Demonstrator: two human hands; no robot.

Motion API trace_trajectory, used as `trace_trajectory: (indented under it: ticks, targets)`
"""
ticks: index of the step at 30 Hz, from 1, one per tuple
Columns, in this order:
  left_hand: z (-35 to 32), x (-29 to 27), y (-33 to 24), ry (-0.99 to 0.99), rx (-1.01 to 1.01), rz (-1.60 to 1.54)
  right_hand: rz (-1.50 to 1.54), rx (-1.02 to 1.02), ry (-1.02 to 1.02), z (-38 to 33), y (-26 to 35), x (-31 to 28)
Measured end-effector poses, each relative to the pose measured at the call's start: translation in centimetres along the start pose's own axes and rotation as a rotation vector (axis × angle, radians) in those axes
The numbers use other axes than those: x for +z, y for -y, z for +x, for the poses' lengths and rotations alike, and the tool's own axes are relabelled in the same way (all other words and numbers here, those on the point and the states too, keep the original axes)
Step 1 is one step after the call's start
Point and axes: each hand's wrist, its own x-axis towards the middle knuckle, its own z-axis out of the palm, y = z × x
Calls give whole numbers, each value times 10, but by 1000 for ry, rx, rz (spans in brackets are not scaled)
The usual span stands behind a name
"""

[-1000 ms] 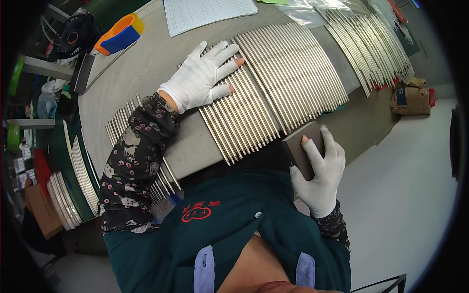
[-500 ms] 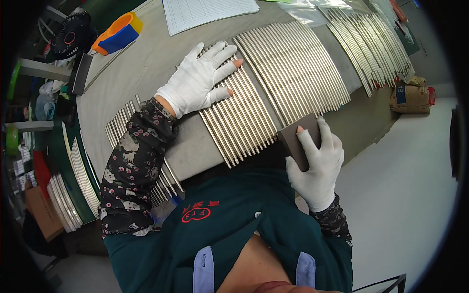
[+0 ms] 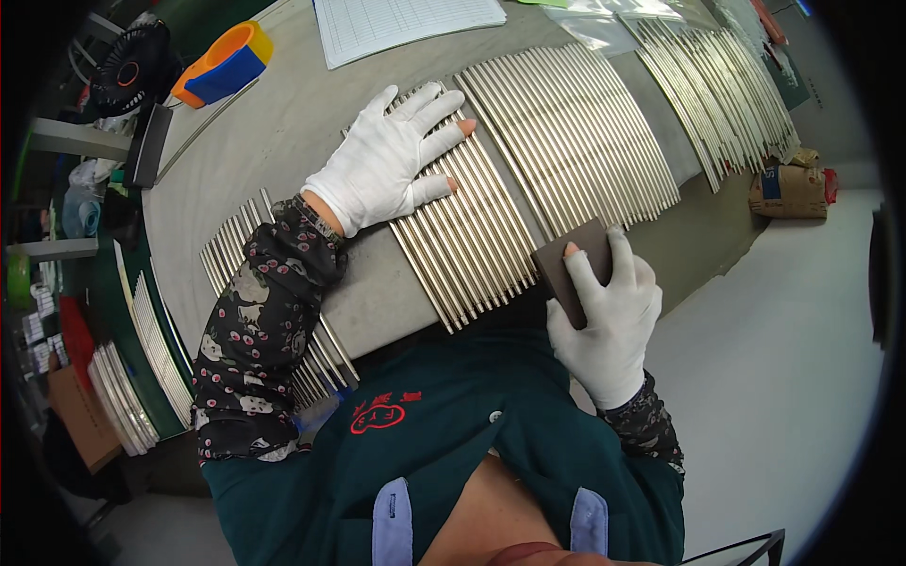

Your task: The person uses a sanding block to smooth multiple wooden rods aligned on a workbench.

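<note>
My left hand [image 3: 385, 160], in a white glove with some bare fingertips, lies with fingers spread across the middle row of shiny metal rods [image 3: 472, 241]. In my right hand [image 3: 609, 316], gloved alike, is a dark grey-brown rectangular block [image 3: 568, 274]; thumb and fingers grip it. The block is at the near ends of the rods, by the gap between the middle row and a wider row of rods [image 3: 576, 132] to the right. Whether it touches them I cannot tell. Part of the middle row is hidden under my left hand.
More rods [image 3: 727, 94] lie at the far right, and a smaller group [image 3: 231, 241] sits partly under my left sleeve. A printed sheet [image 3: 401, 24], an orange and blue tape dispenser-like ring [image 3: 225, 66] and a black fan [image 3: 132, 68] are at the back. A brown bag [image 3: 793, 191] stands at right.
My right hand and the block have shifted slightly left. My left hand stays spread on the rods, and the whole view has moved a little.
</note>
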Motion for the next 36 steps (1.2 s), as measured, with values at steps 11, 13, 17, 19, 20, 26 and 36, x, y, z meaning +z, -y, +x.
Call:
trace_trajectory:
  ticks: [11, 13, 17, 19, 20, 26, 36]
  targets:
    - [2, -1, -3, -10, -40, -46, -95, -130, 41, 15, -3, -1]
    - [3, -2, -5, -13, -26, -50, -78, -113, -5, 25, 1, 0]
    - [3, -4, -3, -31, -34, -46, -104, -83, -63, 51, 17, 13]
    - [0, -3, -2, 3, -56, -45, -77, -99, 12, 32, 6, 7]
    - [1, -2, -1, 0, -65, -42, -66, -111, 49, 18, 1, -2]
    - [6, -2, 0, -22, -11, -34, -65, -57, -98, 44, 14, 18]
    - [6, -9, -3, 15, -35, 60, 73, 46, -97, -24, -16, -29]
